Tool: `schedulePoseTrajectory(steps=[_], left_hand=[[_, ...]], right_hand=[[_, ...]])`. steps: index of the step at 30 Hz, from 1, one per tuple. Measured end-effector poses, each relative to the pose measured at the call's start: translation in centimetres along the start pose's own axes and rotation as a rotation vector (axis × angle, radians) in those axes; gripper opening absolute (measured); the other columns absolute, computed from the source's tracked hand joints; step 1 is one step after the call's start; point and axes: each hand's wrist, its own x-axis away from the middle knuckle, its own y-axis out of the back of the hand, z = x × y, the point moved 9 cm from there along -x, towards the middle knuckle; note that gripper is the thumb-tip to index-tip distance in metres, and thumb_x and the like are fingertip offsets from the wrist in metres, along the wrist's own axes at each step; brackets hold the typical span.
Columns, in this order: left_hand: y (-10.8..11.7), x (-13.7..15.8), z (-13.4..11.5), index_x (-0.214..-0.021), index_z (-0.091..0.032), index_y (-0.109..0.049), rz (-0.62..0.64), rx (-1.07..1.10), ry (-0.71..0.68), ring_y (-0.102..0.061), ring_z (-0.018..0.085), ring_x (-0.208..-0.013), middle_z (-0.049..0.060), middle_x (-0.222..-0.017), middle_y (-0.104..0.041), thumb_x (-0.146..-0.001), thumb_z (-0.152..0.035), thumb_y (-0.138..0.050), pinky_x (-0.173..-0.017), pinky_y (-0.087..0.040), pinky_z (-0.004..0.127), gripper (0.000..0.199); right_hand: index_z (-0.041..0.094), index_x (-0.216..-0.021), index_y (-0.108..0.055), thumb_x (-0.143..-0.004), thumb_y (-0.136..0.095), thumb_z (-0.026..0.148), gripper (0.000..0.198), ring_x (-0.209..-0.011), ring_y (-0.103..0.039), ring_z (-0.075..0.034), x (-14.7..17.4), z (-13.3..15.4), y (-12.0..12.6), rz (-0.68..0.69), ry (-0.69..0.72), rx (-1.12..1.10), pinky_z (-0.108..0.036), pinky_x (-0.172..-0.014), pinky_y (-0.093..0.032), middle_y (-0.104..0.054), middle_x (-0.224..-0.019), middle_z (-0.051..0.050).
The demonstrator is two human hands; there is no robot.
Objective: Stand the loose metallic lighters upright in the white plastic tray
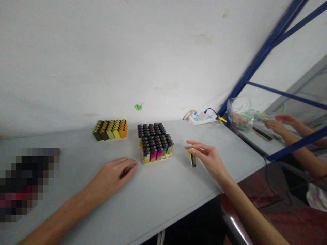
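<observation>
Right hand [211, 159] pinches shiny case [192, 160] up top, likely keeping its lower end free; left hand [114, 174] half-curled, contents unclear.

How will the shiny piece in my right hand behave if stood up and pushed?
The shiny piece may tip, being tall and narrow; its glossy surface could be slippery. It looks small in your right hand, so probably light.

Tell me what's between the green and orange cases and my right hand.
In the head view, black-topped lighters stand between the green and orange cases and your right hand.
</observation>
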Motion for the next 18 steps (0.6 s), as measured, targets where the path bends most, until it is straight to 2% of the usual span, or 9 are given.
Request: schedulePoseTrajectory(steps=[3, 4, 6, 8, 9, 12, 14, 16, 18], left_hand=[[0.0, 0.0, 0.0, -0.096, -0.024, -0.073, 0.010, -0.004, 0.006, -0.064, 0.019, -0.069, 0.001, -0.081, -0.071, -0.100, -0.037, -0.045, -0.073, -0.052, 0.031, 0.032], [0.0, 0.1, 0.0, -0.096, -0.024, -0.073, 0.009, -0.003, 0.004, -0.063, 0.019, -0.068, 0.001, -0.080, -0.071, -0.100, -0.037, -0.046, -0.073, -0.051, 0.030, 0.031], [0.1, 0.1, -0.1, -0.097, -0.024, -0.074, 0.002, -0.001, -0.001, -0.063, 0.019, -0.067, 0.001, -0.080, -0.070, -0.100, -0.037, -0.046, -0.072, -0.051, 0.029, 0.030], [0.1, 0.1, -0.2, -0.098, -0.024, -0.074, -0.005, -0.003, -0.003, -0.063, 0.019, -0.067, 0.001, -0.080, -0.070, -0.099, -0.036, -0.046, -0.072, -0.051, 0.029, 0.030], [0.2, 0.0, -0.2, -0.098, -0.024, -0.074, -0.006, -0.004, -0.006, -0.062, 0.019, -0.066, 0.001, -0.079, -0.070, -0.099, -0.036, -0.046, -0.071, -0.050, 0.029, 0.030], [0.2, -0.1, -0.5, -0.097, -0.023, -0.073, -0.002, -0.003, -0.018, -0.063, 0.018, -0.067, 0.001, -0.079, -0.069, -0.100, -0.036, -0.045, -0.072, -0.050, 0.029, 0.031], [0.2, -0.1, -0.5, -0.097, -0.023, -0.073, -0.001, 0.003, -0.019, -0.064, 0.018, -0.069, 0.001, -0.080, -0.070, -0.100, -0.036, -0.045, -0.072, -0.050, 0.028, 0.031], [0.2, -0.1, -0.5, -0.098, -0.023, -0.073, -0.001, 0.006, -0.016, -0.064, 0.018, -0.069, 0.001, -0.081, -0.071, -0.100, -0.036, -0.045, -0.072, -0.050, 0.028, 0.031], [0.2, -0.1, -0.4, -0.098, -0.023, -0.074, 0.000, 0.004, -0.014, -0.064, 0.018, -0.069, 0.001, -0.081, -0.071, -0.099, -0.037, -0.046, -0.072, -0.050, 0.029, 0.031]], right_hand=[[0.025, -0.104, -0.062, -0.095, -0.071, 0.053, 0.030, -0.079, -0.077, -0.019, -0.1, -0.1, -2.8, 0.091, -0.128, -0.224, -0.030, -0.070, -0.061, -0.079, -0.096, -0.005], [0.027, -0.107, -0.058, -0.098, -0.066, 0.055, 0.030, -0.062, -0.071, -0.015, -0.1, 0.1, -3.4, 0.098, -0.145, -0.259, -0.025, -0.058, -0.055, -0.076, -0.084, -0.001], [0.029, -0.110, -0.054, -0.103, -0.057, 0.058, 0.030, -0.040, -0.048, -0.008, -0.1, 0.7, -4.0, 0.095, -0.140, -0.253, -0.017, -0.040, -0.035, -0.061, -0.064, 0.007], [0.028, -0.113, -0.056, -0.104, -0.053, 0.058, 0.031, -0.040, -0.034, -0.006, -0.2, 1.5, -4.2, 0.103, -0.117, -0.169, -0.016, -0.039, -0.023, -0.048, -0.060, 0.010], [0.027, -0.116, -0.058, -0.104, -0.054, 0.056, 0.031, -0.045, -0.034, -0.006, -0.1, 2.0, -4.3, 0.132, -0.109, -0.108, -0.016, -0.040, -0.024, -0.048, -0.064, 0.008], [0.026, -0.128, -0.062, -0.105, -0.053, 0.049, 0.034, -0.063, -0.048, -0.010, 0.4, 3.5, -5.0, 0.273, -0.057, 0.117, -0.020, -0.054, -0.042, -0.060, -0.089, 0.000], [0.026, -0.136, -0.060, -0.106, -0.050, 0.044, 0.036, -0.068, -0.051, -0.012, 1.0, 4.6, -5.1, 0.329, 0.015, 0.302, -0.023, -0.061, -0.046, -0.064, -0.094, -0.002], [0.024, -0.135, -0.060, -0.106, -0.051, 0.039, 0.033, -0.063, -0.050, -0.012, 1.3, 5.5, -4.8, 0.297, 0.085, 0.489, -0.024, -0.061, -0.043, -0.066, -0.082, 0.001], [0.023, -0.124, -0.062, -0.103, -0.059, 0.038, 0.026, -0.056, -0.047, -0.011, 1.3, 5.9, -4.6, 0.227, 0.128, 0.608, -0.024, -0.058, -0.039, -0.061, -0.067, 0.006]])
